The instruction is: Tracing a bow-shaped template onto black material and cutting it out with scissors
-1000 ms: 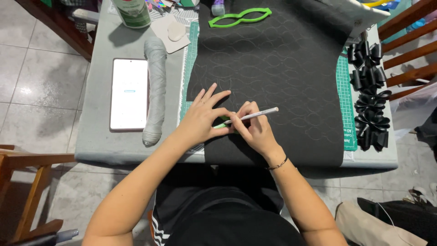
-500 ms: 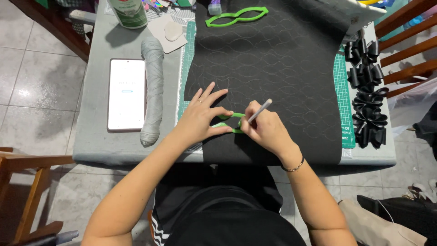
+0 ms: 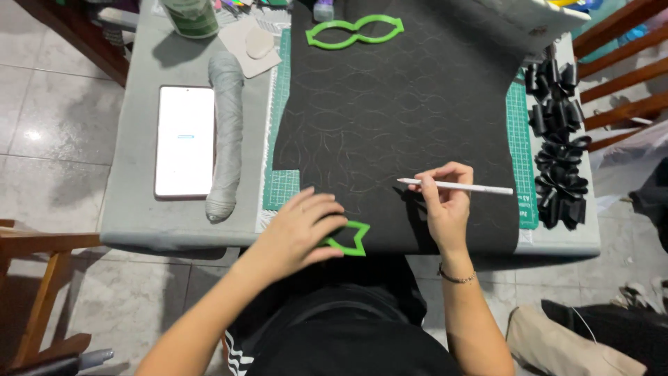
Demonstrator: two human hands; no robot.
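The left hand [image 3: 299, 230] lies flat, fingers spread, pressing a green star-shaped template [image 3: 350, 239] onto the near edge of the black sheet [image 3: 396, 125]. The right hand [image 3: 445, 202] pinches a white marking pencil [image 3: 456, 186] lengthwise above that edge, right of the template, its tip lifted off the sheet. The template sits partly over the sheet's near edge, so it could slide or tip if the palm's pressure eases, skewing any traced outline. A green bow-shaped template [image 3: 355, 31] rests at the sheet's far end.

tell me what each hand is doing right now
Left hand: open, fingers flat on the green template.
Right hand: closed, holding the white pen.
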